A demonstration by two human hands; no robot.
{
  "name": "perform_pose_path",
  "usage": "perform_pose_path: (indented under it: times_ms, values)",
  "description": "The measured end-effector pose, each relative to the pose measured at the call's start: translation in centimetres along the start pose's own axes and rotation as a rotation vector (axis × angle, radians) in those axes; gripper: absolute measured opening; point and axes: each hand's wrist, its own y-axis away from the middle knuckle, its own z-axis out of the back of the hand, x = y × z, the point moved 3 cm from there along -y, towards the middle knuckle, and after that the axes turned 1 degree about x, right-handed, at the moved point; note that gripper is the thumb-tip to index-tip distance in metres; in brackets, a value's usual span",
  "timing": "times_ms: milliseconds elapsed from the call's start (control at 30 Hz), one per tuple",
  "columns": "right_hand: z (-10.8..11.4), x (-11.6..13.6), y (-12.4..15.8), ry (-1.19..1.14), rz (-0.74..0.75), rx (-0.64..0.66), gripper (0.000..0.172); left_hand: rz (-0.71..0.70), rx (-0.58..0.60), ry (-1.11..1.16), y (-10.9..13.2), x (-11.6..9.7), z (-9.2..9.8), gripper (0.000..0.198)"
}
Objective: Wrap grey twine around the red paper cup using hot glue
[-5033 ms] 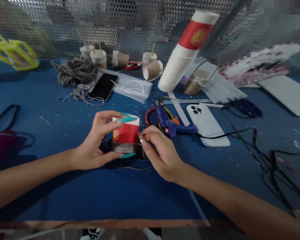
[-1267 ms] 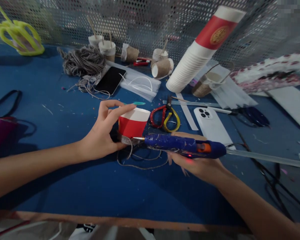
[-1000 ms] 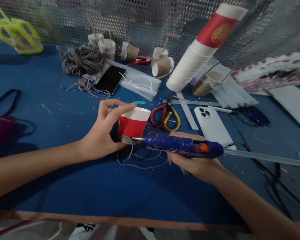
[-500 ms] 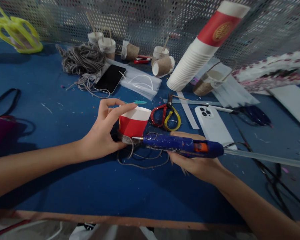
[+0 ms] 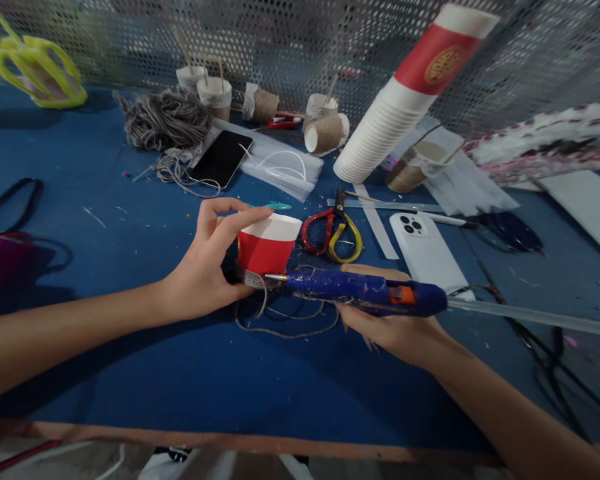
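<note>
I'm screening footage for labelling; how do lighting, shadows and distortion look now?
Head view: dim light, soft shadow on the blue table below the left forearm; head view: glue gun fairly clear, perforated panel softer; head view: leaning paper-cup stack looks stretched, probably lens distortion.

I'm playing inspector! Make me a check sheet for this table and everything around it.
Surface: blue tabletop, dotted with small scraps.
Work things: red-and-white paper cup, grey cord wound around its lower end; blue plastic glue gun, metal tip at the cord.
Clutter: red-and-yellow-handled scissors, white rectangular phone, tall white-and-red paper-cup stack.
Hands: left hand holds the cup; right hand holds the glue gun.
Cables: black cables at right.
Surroundings: perforated grey metal panel behind.
</note>
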Motion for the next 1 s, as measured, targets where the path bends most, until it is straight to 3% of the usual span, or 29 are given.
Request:
perform_pose_path:
  times_ms: [433, 733, 1000]
  values:
    - [0.1, 0.2, 0.09, -0.006, 0.027, -0.032, 0.019, 0.054, 0.001, 0.083, 0.0, 0.13, 0.03, 0.073]
    - [0.2, 0.22, 0.48, -0.059, -0.045, -0.034, 0.02, 0.1, 0.028, 0.149, 0.06, 0.12, -0.07, 0.072]
    - [0.42, -0.11, -0.06, -0.005, 0.047, -0.017, 0.019, 0.104, 0.019, 0.165, 0.17, 0.56, -0.15, 0.076]
